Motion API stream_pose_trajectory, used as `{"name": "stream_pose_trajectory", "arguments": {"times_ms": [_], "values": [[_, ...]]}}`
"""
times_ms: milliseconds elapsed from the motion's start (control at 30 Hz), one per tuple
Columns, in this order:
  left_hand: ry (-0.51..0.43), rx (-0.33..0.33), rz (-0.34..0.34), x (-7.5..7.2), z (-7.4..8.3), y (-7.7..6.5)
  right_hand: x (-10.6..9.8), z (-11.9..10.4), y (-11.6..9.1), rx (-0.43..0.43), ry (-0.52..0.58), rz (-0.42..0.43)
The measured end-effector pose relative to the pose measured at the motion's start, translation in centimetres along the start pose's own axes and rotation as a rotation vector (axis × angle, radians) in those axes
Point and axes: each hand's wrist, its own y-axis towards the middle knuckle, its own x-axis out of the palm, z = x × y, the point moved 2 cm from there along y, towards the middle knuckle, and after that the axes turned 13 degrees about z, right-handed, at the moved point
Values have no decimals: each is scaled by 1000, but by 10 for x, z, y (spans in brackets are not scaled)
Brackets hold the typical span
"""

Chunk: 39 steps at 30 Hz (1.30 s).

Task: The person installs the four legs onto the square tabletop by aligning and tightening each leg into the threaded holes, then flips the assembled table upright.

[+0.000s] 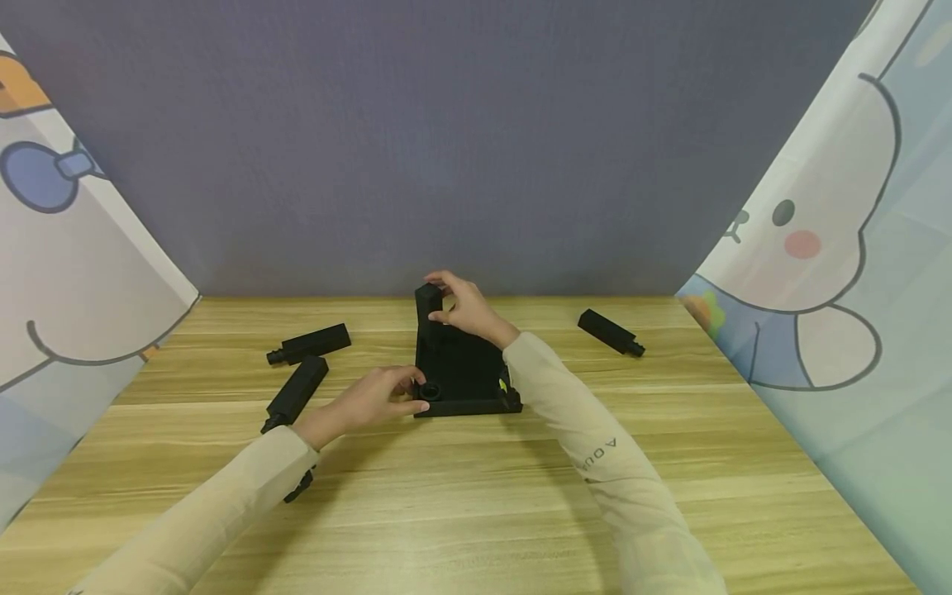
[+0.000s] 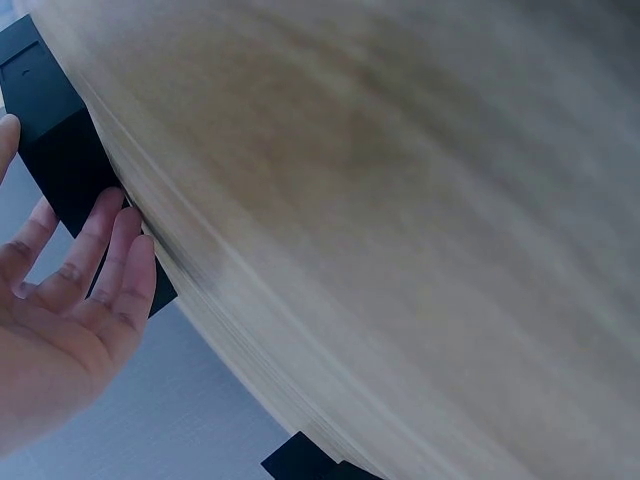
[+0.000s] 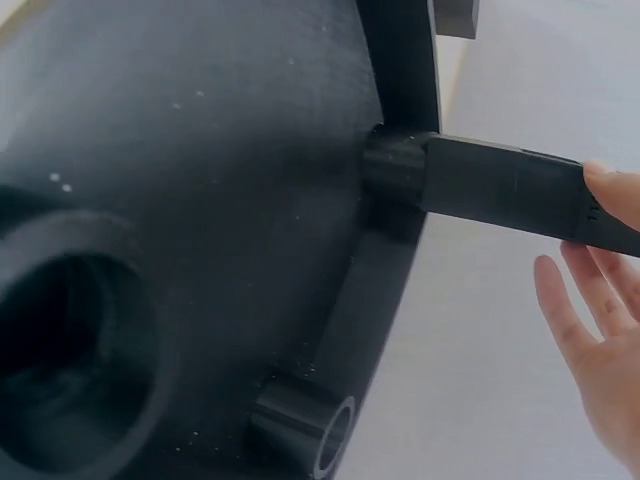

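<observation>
A black square tabletop panel (image 1: 467,364) with raised edges and round sockets lies on the wooden table. At its far left corner a black table leg (image 1: 429,318) stands upright. My right hand (image 1: 470,310) pinches that leg near its top, thumb on one side and fingers on the other. In the right wrist view the leg (image 3: 505,185) meets a corner socket; how deep it sits cannot be told. My left hand (image 1: 375,399) grips the panel's near left corner, beside an empty socket (image 1: 430,392). In the left wrist view its fingers lie along the panel's outer side (image 2: 65,150).
Two loose black legs with threaded ends, a farther one (image 1: 316,341) and a nearer one (image 1: 299,388), lie to the left. Another leg (image 1: 610,332) lies to the right. A small black part (image 1: 299,486) shows beside my left sleeve. A grey wall (image 1: 446,149) stands behind the table.
</observation>
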Motion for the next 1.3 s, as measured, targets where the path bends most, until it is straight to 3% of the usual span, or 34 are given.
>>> {"name": "stream_pose_trajectory", "arguments": {"times_ms": [300, 667, 833, 1300], "values": [[4, -1, -4, 0, -1, 0, -1, -2, 2, -1, 35, -47], [3, 7, 0, 0, 0, 0, 6, 1, -3, 7, 12, 80], [-3, 10, -3, 0, -1, 0, 7, 2, -3, 0, -28, 98], [13, 4, 7, 1, 0, 1, -5, 0, 3, -15, 11, -41]]}}
